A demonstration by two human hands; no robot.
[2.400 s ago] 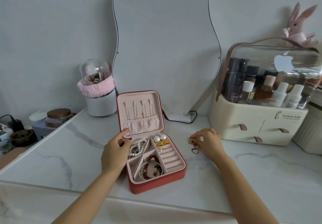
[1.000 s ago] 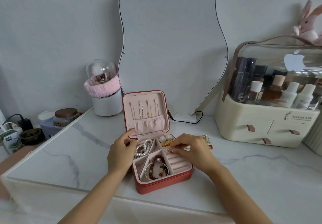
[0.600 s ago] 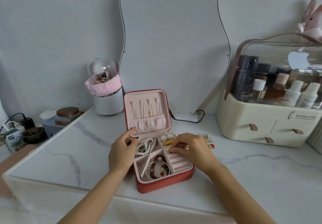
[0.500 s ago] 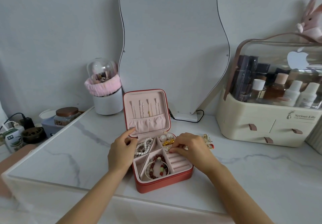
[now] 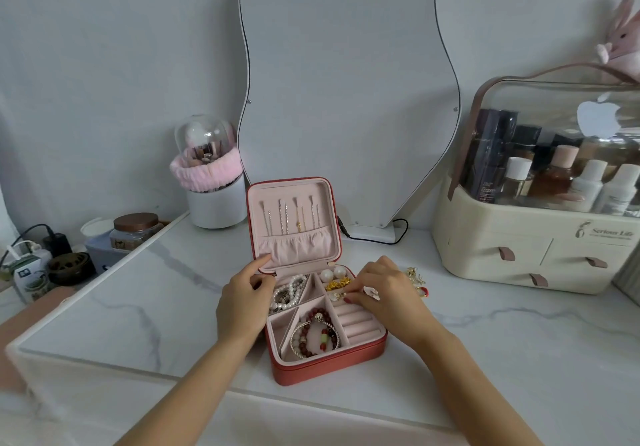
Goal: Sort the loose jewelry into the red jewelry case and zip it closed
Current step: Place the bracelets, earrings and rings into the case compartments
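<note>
1. Where the right hand pinches at the head of the ring rolls: a small pale and gold jewelry piece, nipped between curled fingertips; exact type too small to tell.
2. Beneath that pinch: red jewelry case, lying open on white marble tabletop, lid upright, unzipped.
3. Just beyond the pinch, in the far right compartment: two pearl earrings and a gold piece.
4. Nearer than the pinch: pink ring rolls, bare.
5. Left of the pinch: pearl bracelets in the far left compartment; red bead bracelet with a silver bangle in the near middle one.
6. Left hand: against the case's left side, forefinger touching the lid's lower corner, thumb bent at the hinge edge; holding the case rather than any jewelry.
7. Right of the pinching hand, on the tabletop: loose gold and red jewelry, partly hidden by knuckles.
8. Behind: wavy mirror, cream cosmetics organizer, white brush holder.
</note>
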